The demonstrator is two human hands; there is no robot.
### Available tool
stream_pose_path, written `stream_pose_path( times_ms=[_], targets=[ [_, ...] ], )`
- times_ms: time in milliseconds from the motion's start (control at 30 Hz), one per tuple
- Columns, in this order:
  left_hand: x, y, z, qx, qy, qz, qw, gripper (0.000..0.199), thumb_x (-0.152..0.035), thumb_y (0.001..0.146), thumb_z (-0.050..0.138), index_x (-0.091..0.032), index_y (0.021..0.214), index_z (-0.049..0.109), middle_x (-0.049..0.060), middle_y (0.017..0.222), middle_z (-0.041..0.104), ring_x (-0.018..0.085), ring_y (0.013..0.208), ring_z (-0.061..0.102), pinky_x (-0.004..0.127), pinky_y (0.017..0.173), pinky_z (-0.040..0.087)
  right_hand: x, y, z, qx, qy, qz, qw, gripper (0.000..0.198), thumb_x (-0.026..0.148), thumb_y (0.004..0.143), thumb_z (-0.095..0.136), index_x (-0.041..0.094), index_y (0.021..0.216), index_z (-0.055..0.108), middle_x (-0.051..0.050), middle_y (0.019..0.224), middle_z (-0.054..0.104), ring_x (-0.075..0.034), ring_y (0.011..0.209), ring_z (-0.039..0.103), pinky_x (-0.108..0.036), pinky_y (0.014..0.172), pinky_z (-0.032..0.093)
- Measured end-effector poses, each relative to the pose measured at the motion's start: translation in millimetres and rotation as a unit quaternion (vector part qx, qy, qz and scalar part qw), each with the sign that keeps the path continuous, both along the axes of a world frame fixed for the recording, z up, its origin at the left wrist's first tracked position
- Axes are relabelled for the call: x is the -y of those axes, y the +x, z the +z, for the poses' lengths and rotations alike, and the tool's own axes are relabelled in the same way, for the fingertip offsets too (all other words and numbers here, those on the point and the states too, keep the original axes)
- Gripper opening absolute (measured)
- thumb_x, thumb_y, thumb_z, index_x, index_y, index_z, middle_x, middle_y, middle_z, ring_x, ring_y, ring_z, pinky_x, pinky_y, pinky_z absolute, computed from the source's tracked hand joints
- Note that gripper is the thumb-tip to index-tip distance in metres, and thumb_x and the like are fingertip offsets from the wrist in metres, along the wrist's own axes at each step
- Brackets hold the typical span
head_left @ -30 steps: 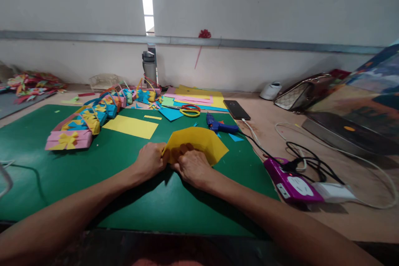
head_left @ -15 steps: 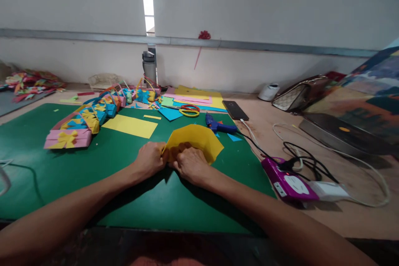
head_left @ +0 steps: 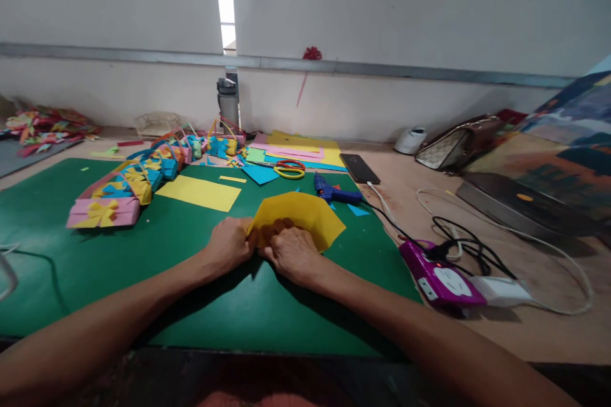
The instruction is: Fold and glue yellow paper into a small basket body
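Observation:
A curved sheet of yellow paper [head_left: 298, 206] stands bent upward above the green mat [head_left: 214, 311]. My left hand [head_left: 230, 243] is closed on its left edge, fingers curled in. Against the paper's near side, my right hand [head_left: 292, 253] has its fingers bent and pinching the lower part. The two hands almost meet at the lower left corner, where the fingertips are partly hidden. A flat yellow paper piece [head_left: 200, 193] lies on the mat beyond my left hand. Just past the curved sheet rests a blue glue gun [head_left: 338, 192].
Small paper baskets with bows [head_left: 104, 212] line the left. Scissors [head_left: 289, 169] and coloured sheets [head_left: 305, 143] lie at the back, near a bottle [head_left: 228, 105]. A phone [head_left: 359, 168], a purple power strip [head_left: 442, 276] and loose cables [head_left: 470, 248] occupy the right side.
The hands stay almost still, both gripping the yellow paper. Its right corner has shifted very slightly to the right.

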State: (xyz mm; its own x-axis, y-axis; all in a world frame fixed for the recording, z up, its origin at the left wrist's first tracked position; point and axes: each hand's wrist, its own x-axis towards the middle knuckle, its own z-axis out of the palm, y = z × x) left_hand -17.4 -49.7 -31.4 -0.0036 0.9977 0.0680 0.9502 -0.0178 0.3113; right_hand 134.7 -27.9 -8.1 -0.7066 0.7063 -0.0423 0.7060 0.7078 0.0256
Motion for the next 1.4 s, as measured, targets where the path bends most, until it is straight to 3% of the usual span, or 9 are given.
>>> stream_pose_path(
  times_ms=[633, 900, 1400],
  targets=[
    [0.5, 0.1, 0.5, -0.014, -0.003, 0.000, 1.000, 0.028, -0.030, 0.083, 0.040, -0.019, 0.081, 0.065, 0.008, 0.075, 0.069, 0.021, 0.066, 0.061, 0.026, 0.051, 0.028, -1.8, -0.9, -0.1, 0.004, -0.001, 0.003, 1.000, 0.038, 0.039, 0.089, 0.038, 0.014, 0.098, 0.067, -0.015, 0.102, 0.062, -0.027, 0.093, 0.058, -0.033, 0.069, 0.045],
    [0.0, -0.6, -0.8, -0.015, -0.001, -0.003, 1.000, 0.027, -0.029, 0.081, 0.042, -0.019, 0.083, 0.067, 0.009, 0.074, 0.068, 0.022, 0.067, 0.061, 0.026, 0.050, 0.027, 10.8, 8.2, -2.7, -0.005, -0.008, 0.014, 1.000, 0.035, 0.044, 0.088, 0.043, 0.022, 0.104, 0.065, -0.013, 0.105, 0.059, -0.028, 0.102, 0.052, -0.037, 0.075, 0.043],
    [1.6, -2.5, 1.5, -0.005, -0.009, -0.024, 1.000, 0.028, -0.027, 0.085, 0.039, -0.018, 0.084, 0.066, 0.007, 0.076, 0.069, 0.019, 0.068, 0.061, 0.025, 0.053, 0.030, 21.9, 18.5, -7.8, -0.001, 0.012, 0.037, 0.999, 0.032, 0.043, 0.090, 0.042, 0.026, 0.111, 0.060, -0.011, 0.100, 0.055, -0.027, 0.096, 0.049, -0.038, 0.075, 0.039]
  ],
)
